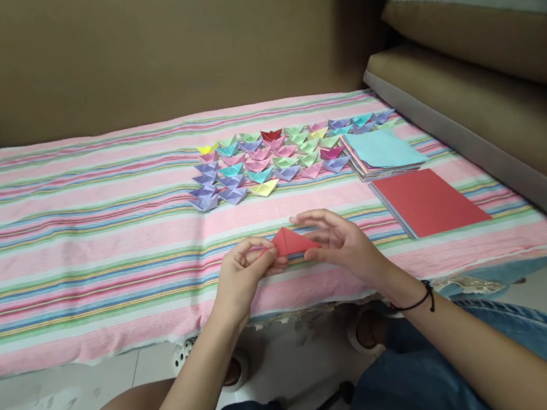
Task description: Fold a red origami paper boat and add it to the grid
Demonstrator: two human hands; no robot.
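Observation:
A small piece of red folded paper [289, 242], triangular with a crease down its middle, is held above the near part of the cloth. My left hand [244, 269] pinches its left end between thumb and fingers. My right hand [342, 243] is at the paper's right corner, fingers spread and thumb beside the tip; whether it touches cannot be made out. Beyond the hands, several folded paper boats [264, 191] in yellow, purple, pink, green, blue and red stand in rows.
To the right lie a stack of red-topped paper sheets [431, 201] and a stack with light blue on top [384, 148]. A striped cloth [83, 257] covers the surface. Brown cushions [484, 117] are piled at the right, and a brown backrest [157, 52] rises behind.

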